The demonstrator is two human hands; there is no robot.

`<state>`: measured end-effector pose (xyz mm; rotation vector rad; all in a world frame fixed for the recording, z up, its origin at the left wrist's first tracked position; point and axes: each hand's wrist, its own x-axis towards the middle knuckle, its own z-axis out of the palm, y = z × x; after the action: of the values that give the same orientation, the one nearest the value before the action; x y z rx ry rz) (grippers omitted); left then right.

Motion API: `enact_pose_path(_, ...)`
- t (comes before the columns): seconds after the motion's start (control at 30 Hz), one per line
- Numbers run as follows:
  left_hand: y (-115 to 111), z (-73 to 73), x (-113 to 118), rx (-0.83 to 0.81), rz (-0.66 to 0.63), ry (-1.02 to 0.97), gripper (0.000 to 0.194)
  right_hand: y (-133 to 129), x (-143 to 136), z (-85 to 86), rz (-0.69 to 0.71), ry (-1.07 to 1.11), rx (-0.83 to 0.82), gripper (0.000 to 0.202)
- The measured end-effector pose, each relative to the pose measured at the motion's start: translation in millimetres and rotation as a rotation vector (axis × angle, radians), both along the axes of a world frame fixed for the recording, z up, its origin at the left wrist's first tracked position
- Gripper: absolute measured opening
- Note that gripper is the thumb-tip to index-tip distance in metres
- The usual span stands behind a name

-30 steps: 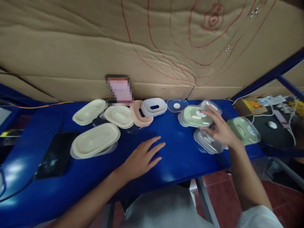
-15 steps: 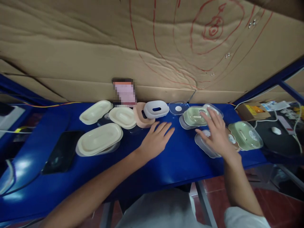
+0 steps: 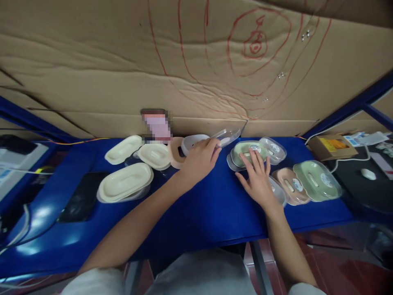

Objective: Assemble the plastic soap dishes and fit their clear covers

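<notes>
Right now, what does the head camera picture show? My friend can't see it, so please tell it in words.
A person's left hand lifts a clear plastic lid at the back of a blue table, its grip closed on the lid's edge. The right hand lies flat, fingertips on a green soap dish. Cream dishes lie left; a cardboard wall stands behind.

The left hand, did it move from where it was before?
Yes. The left hand went away from the table's near edge toward the cardboard wall, and now touches the clear lid by the white dish.
</notes>
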<state>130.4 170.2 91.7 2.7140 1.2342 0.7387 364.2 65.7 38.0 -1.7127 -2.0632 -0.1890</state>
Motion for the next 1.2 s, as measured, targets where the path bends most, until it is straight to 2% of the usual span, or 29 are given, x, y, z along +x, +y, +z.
enact_pose_path(0.07,-37,-1.3,-26,0.011,0.0,-0.018,0.018,-2,1,1.1,0.001,0.024,0.01,0.068)
enact_pose_path(0.17,-101,-24.4,-65,0.051,-0.059,-0.057,0.017,-7,-1,4.4,0.051,0.079,0.086,0.066)
enact_pose_path(0.27,-154,-56.6,-97,-0.024,-0.024,-0.033,0.027,-15,-13,6.9,0.26,0.185,0.179,0.068)
enact_pose_path(0.37,-181,-78.6,-116,-0.126,0.043,-0.074,0.026,-19,-34,5.1,0.482,0.209,0.099,0.064)
enact_pose_path(0.47,-184,-86.5,-124,-0.107,0.11,-0.073,0.024,-13,-54,1.0,0.534,0.136,-0.033,0.055)
enact_pose_path(0.57,-174,-87.1,-125,-0.067,0.14,-0.085,0.021,6,-72,0.6,0.411,0.086,-0.069,0.054)
enact_pose_path(0.7,-155,-89.4,-118,-0.054,0.103,-0.089,0.017,56,-101,2.6,0.255,0.084,-0.062,0.053)
enact_pose_path(0.8,-146,-93.9,-113,-0.039,0.035,-0.1,0.016,96,-119,-0.3,0.236,0.149,-0.108,0.046)
enact_pose_path(0.87,-146,-96.2,-113,-0.05,-0.008,-0.124,0.015,110,-124,-1.8,0.234,0.206,-0.125,0.034)
enact_pose_path(0.97,-151,-96.7,-121,-0.089,-0.04,-0.148,0.009,98,-118,0.7,0.205,0.313,-0.086,0.034)
enact_pose_path(1.1,-159,-94.5,-132,-0.133,-0.005,-0.183,0.008,42,-91,6.9,0.097,0.698,-0.047,0.054)
enact_pose_path(1.2,-157,-93.6,-132,-0.143,-0.005,-0.195,0.009,5,-73,7.2,0.014,0.716,-0.167,0.051)
